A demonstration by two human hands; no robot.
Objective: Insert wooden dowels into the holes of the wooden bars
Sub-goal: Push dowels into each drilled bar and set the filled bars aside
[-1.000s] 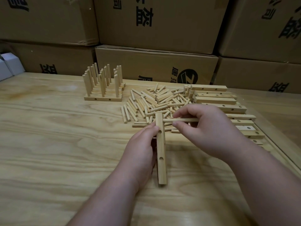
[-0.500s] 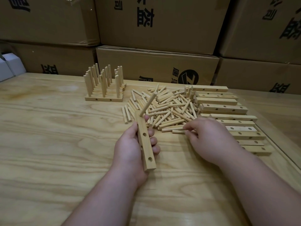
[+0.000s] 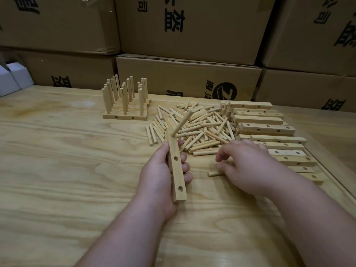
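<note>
My left hand (image 3: 159, 170) grips a wooden bar (image 3: 175, 170) held above the table, its long side pointing away from me. One dowel (image 3: 183, 122) sticks out of the bar's far hole; two nearer holes show bare. My right hand (image 3: 246, 166) rests on the table to the right, fingers curled over a loose dowel (image 3: 213, 173) whose left end pokes out. A heap of loose dowels (image 3: 202, 130) lies just beyond both hands. Bare bars (image 3: 269, 130) are stacked in rows at the right.
Several finished bars with upright dowels (image 3: 125, 101) stand at the back left of the wooden table (image 3: 67, 160). Cardboard boxes (image 3: 188, 79) wall off the far edge. White boxes (image 3: 11, 78) sit at the far left. The table's right edge runs past the bar stack.
A second ago my right hand was pushing a dowel into the bar's far hole. That dowel now sits in the bar, and my right hand has dropped to a loose dowel on the table.
</note>
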